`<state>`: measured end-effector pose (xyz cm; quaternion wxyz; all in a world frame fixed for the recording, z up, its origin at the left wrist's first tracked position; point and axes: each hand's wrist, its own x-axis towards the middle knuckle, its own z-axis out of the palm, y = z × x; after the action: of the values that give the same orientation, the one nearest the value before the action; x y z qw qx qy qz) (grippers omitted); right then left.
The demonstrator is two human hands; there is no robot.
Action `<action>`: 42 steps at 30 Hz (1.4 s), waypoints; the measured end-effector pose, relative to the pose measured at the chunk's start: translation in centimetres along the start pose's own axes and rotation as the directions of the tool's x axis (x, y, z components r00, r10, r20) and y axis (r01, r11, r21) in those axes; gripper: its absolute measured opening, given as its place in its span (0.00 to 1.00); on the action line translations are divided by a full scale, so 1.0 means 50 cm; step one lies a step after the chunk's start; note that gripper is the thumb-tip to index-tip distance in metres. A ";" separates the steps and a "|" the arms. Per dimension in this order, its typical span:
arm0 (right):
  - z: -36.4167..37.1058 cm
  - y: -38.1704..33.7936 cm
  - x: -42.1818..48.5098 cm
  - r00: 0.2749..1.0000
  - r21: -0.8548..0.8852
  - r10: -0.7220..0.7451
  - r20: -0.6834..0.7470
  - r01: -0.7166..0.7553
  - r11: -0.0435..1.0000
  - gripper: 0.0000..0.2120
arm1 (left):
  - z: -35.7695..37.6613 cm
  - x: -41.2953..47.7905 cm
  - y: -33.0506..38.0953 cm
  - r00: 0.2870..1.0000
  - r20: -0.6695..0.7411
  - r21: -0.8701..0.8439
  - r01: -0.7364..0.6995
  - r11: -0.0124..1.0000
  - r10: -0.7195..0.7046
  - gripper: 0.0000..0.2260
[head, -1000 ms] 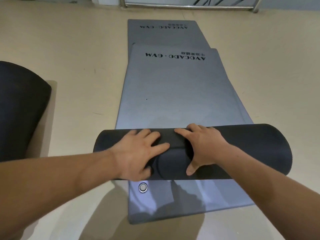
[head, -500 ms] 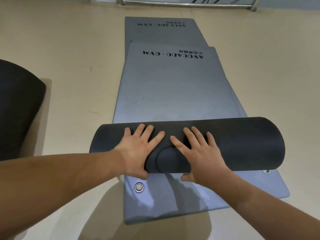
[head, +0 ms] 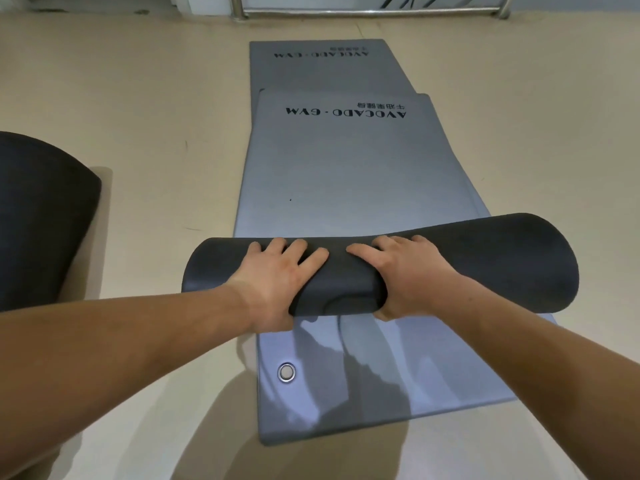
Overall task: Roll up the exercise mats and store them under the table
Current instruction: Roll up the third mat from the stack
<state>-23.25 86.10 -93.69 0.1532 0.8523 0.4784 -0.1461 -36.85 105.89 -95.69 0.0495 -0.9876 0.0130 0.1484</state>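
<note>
A grey exercise mat (head: 346, 174) printed "AVOCADO · GYM" lies flat on the floor. Its near end is wound into a dark roll (head: 502, 265) lying across the middle of the view. My left hand (head: 277, 282) grips the roll left of centre, with its fingers over the top. My right hand (head: 405, 271) grips it just right of centre, thumb on the near side. The roll is squeezed thinner between my hands. A second grey mat (head: 346, 393) lies flat underneath, showing in front of the roll and at the far end.
A metal eyelet (head: 286, 372) sits in the lower mat's near left corner. Another dark rolled mat (head: 41, 220) lies at the left edge. The beige floor (head: 156, 116) surrounds the mats. A metal rail (head: 363, 10) runs along the far wall.
The roll has moved further away along the mat, uncovering more of the lower mat. My hands went from lying flat on top to wrapping around the roll.
</note>
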 end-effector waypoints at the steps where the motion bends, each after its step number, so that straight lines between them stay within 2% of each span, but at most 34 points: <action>1: -0.012 0.002 -0.007 0.999 0.010 -0.003 0.043 0.003 1.000 0.54 | -0.007 -0.005 0.001 1.000 0.016 -0.038 -0.022 0.999 0.023 0.48; 3: -0.030 0.006 -0.029 0.990 0.059 -0.010 0.141 0.002 0.998 0.56 | -0.018 -0.021 0.006 0.996 0.065 -0.104 -0.061 0.993 0.068 0.47; 5: -0.036 0.000 -0.062 0.989 0.128 -0.032 0.143 0.014 0.992 0.58 | -0.024 -0.036 0.007 0.988 0.099 -0.143 -0.105 0.984 0.120 0.46; 8: -0.020 -0.042 -0.107 0.998 0.124 -0.024 -0.054 0.031 0.992 0.51 | -0.041 -0.034 -0.024 0.981 0.114 -0.233 -0.127 0.964 0.157 0.45; 11: 0.015 -0.080 -0.112 0.970 0.084 0.036 -0.241 -0.016 0.996 0.47 | -0.053 -0.013 -0.058 0.979 0.132 -0.335 -0.105 0.936 0.157 0.43; 12: 0.018 -0.080 -0.104 0.964 0.091 0.041 -0.263 -0.017 0.996 0.47 | -0.055 -0.006 -0.065 0.977 0.137 -0.359 -0.105 0.927 0.164 0.44; 14: -0.001 -0.068 -0.087 0.978 0.133 0.040 -0.205 -0.013 0.991 0.48 | -0.056 -0.002 -0.074 0.982 0.128 -0.383 -0.083 0.920 0.142 0.49; 16: -0.025 -0.050 -0.064 0.988 0.182 0.033 -0.151 -0.005 0.983 0.48 | -0.052 -0.016 -0.075 0.995 0.051 -0.302 -0.063 0.951 0.082 0.51; 18: -0.041 -0.033 -0.036 0.993 0.226 0.034 -0.112 -0.007 0.974 0.47 | -0.031 -0.037 -0.065 0.982 -0.154 -0.106 -0.127 0.986 0.109 0.46; 20: -0.054 -0.017 -0.010 0.997 0.284 0.034 -0.062 -0.015 0.959 0.47 | -0.002 -0.052 -0.047 0.944 -0.304 -0.010 -0.139 0.990 0.129 0.44; 23: -0.070 0.004 0.020 0.999 0.385 0.049 -0.016 -0.039 0.922 0.47 | 0.015 -0.050 -0.012 0.981 -0.194 0.033 -0.023 0.999 0.029 0.51; 25: -0.074 0.018 0.034 0.998 0.418 0.057 -0.007 -0.049 0.907 0.46 | 0.024 -0.035 0.003 0.987 -0.155 0.078 -0.022 0.997 0.034 0.52; 27: -0.071 0.014 0.035 0.995 0.383 0.053 -0.085 -0.017 0.924 0.42 | 0.023 -0.021 0.001 0.991 -0.133 0.050 -0.007 0.999 0.014 0.52; 28: -0.060 0.008 0.028 0.980 0.333 0.057 -0.189 0.009 0.943 0.39 | 0.022 -0.011 -0.006 0.993 -0.119 0.020 0.015 1.000 -0.012 0.54; 30: -0.019 -0.011 0.011 0.885 0.191 0.060 -0.462 0.034 0.981 0.32 | 0.016 0.012 -0.022 0.994 -0.097 -0.013 0.059 0.998 -0.060 0.58; 31: -0.001 -0.025 -0.001 0.845 0.148 0.067 -0.530 0.014 0.989 0.32 | 0.014 0.021 -0.027 0.993 -0.086 -0.015 0.077 0.997 -0.078 0.60; 32: 0.011 -0.042 -0.011 0.867 0.122 0.087 -0.491 -0.030 0.992 0.38 | 0.015 0.030 -0.030 0.993 -0.073 -0.015 0.096 0.995 -0.096 0.61; 34: 0.034 -0.060 -0.018 0.954 0.009 0.123 -0.274 -0.126 0.992 0.55 | 0.014 0.046 -0.028 0.991 -0.045 -0.001 0.128 0.992 -0.128 0.64; 36: 0.050 -0.057 -0.004 0.978 -0.109 0.129 -0.162 -0.148 0.983 0.64 | 0.013 0.062 -0.021 0.989 -0.032 0.042 0.145 0.989 -0.144 0.65; 39: 0.043 -0.050 0.026 0.971 -0.151 0.126 -0.205 -0.159 0.976 0.64 | 0.007 0.077 -0.020 0.982 -0.058 0.054 0.180 0.982 -0.177 0.65; 42: 0.029 -0.027 0.048 0.970 -0.109 0.121 -0.212 -0.146 0.983 0.62 | 0.024 0.063 -0.034 0.981 -0.128 0.036 0.152 0.988 -0.146 0.59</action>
<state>-23.34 88.03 -96.15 0.1652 0.8819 0.4411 -0.0171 -34.13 107.67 -97.61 0.0823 -0.9917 -0.0545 0.0820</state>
